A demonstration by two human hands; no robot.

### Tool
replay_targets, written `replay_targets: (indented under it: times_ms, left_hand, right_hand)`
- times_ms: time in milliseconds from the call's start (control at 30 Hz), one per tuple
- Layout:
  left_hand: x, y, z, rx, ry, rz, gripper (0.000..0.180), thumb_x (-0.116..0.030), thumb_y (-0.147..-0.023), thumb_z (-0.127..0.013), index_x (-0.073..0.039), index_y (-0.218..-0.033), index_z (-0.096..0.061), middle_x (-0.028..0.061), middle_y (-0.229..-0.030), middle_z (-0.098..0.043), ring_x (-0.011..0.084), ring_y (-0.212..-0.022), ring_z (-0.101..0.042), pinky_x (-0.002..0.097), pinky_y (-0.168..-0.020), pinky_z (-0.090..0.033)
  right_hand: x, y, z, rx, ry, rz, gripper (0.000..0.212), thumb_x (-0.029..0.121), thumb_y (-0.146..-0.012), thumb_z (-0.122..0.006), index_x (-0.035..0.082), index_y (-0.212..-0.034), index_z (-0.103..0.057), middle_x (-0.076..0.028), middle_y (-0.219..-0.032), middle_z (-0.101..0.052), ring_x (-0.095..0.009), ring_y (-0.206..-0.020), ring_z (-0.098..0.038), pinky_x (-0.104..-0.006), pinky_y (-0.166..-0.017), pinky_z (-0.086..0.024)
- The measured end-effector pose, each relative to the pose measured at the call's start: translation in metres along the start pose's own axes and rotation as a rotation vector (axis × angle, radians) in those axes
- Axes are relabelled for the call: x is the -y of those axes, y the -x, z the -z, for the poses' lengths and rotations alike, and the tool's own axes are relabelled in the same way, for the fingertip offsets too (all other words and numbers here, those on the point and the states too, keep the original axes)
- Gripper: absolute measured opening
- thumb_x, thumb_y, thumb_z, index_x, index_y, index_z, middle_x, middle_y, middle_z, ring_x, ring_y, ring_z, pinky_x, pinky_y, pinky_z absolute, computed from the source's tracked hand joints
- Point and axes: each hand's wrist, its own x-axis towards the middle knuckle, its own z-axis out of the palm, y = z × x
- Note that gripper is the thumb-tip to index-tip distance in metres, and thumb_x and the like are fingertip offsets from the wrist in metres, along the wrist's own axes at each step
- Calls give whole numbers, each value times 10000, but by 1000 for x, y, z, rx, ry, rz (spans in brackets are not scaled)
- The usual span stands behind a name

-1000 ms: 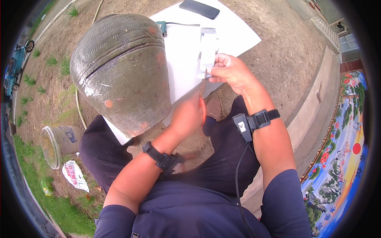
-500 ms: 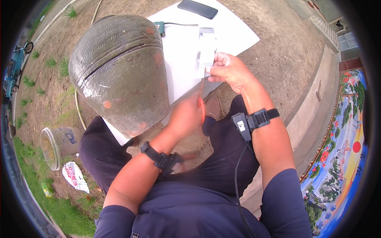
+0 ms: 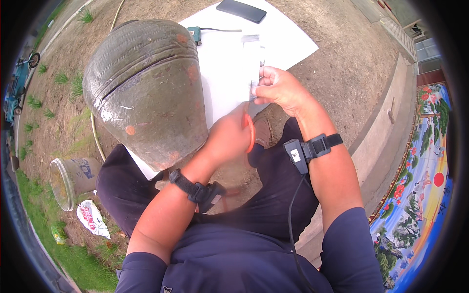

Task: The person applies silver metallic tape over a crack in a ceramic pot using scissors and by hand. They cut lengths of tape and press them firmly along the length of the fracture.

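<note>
My left hand (image 3: 228,136) is wrapped round orange-handled scissors (image 3: 252,133); their blades reach up to the edge of a pale, silvery strip (image 3: 254,63), too washed out to tell its material. My right hand (image 3: 278,88) pinches the strip's near right edge between thumb and fingers. Under the strip lies a large white sheet (image 3: 288,34). To the left stands a big dark olive glazed jar (image 3: 146,93), narrowing toward me, with a long dark slit and several orange-brown spots. It rests partly on the sheet, close to my left hand.
A black phone (image 3: 242,10) and a green tape measure (image 3: 194,35), its tape drawn out, lie on the sheet. At left are a clear plastic bucket (image 3: 80,178), a white bag (image 3: 93,219) and a hose (image 3: 96,136). A concrete ledge (image 3: 376,127) and painted panel (image 3: 420,185) edge the right.
My left hand has shifted slightly, and the scissors' blades show less clearly than before. My right hand keeps its pinch on the strip, moved slightly to the left.
</note>
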Motion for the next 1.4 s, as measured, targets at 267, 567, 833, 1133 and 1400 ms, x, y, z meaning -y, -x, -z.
replay_targets:
  times_ms: [267, 567, 833, 1133, 1400]
  left_hand:
    - [-6, -1, -3, -28, 63, 2, 274, -213, -929, -526, 21, -1058, -584, 277, -908, -642, 459, -883, -626, 479, -783, -495]
    - [-1, -1, -6, -43, 27, -10, 240, -168, -942, -527, 36, -1061, -568, 274, -857, -633, 454, -808, -626, 484, -723, -496]
    - [2, -2, -8, -54, -19, -44, 230, -153, -967, -485, 43, -1040, -582, 290, -851, -629, 478, -801, -614, 504, -717, -493]
    - [4, -1, -9, -69, -27, -73, 220, -141, -978, -469, 39, -971, -595, 285, -812, -624, 481, -758, -604, 514, -683, -483]
    - [4, 0, -10, -86, -2, -92, 212, -142, -974, -480, 24, -928, -603, 262, -759, -616, 462, -702, -597, 499, -639, -478]
  right_hand:
    - [7, 5, -2, -17, -27, 10, 404, 52, -879, -688, -22, -1258, -569, -79, -1045, -681, -150, -942, -662, -297, -783, -574]
    - [8, 5, -3, -17, -14, -4, 381, 58, -885, -693, -1, -1245, -585, -67, -1019, -678, -143, -908, -659, -294, -782, -571]
    - [9, 7, -2, -17, -24, 6, 366, 54, -881, -688, 0, -1230, -593, -59, -999, -675, -136, -887, -656, -288, -773, -572]
    - [9, 6, -3, -32, -17, 15, 363, 51, -876, -684, -5, -1223, -595, -47, -968, -669, -125, -863, -653, -272, -748, -577]
    - [9, 8, -2, -35, -17, 7, 375, 44, -874, -683, -3, -1235, -590, -46, -967, -669, -124, -864, -653, -274, -749, -577]
